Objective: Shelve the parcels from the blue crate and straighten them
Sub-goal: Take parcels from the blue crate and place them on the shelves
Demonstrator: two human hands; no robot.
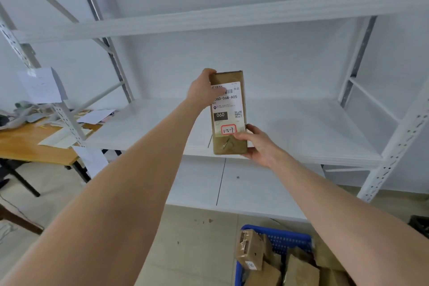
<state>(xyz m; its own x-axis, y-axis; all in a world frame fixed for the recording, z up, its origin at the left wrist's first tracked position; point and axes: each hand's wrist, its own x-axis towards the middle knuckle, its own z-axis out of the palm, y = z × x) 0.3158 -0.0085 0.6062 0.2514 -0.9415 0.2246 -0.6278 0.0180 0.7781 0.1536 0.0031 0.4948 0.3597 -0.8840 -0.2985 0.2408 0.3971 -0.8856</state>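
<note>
A tall brown cardboard parcel (228, 112) with a white shipping label and a red-bordered sticker stands upright at the front edge of the white middle shelf (301, 127). My left hand (203, 89) grips its top left corner. My right hand (257, 144) holds its lower right corner, thumb across the front. At the bottom right, the blue crate (281, 237) sits on the floor with several brown parcels (251, 249) in it; my right forearm covers part of it.
The white metal rack has an upper shelf (209, 18) and a lower shelf (243, 183), both bare. Slanted uprights (394, 144) frame the bay. A wooden desk (27, 144) with papers stands at the left. Tiled floor lies below.
</note>
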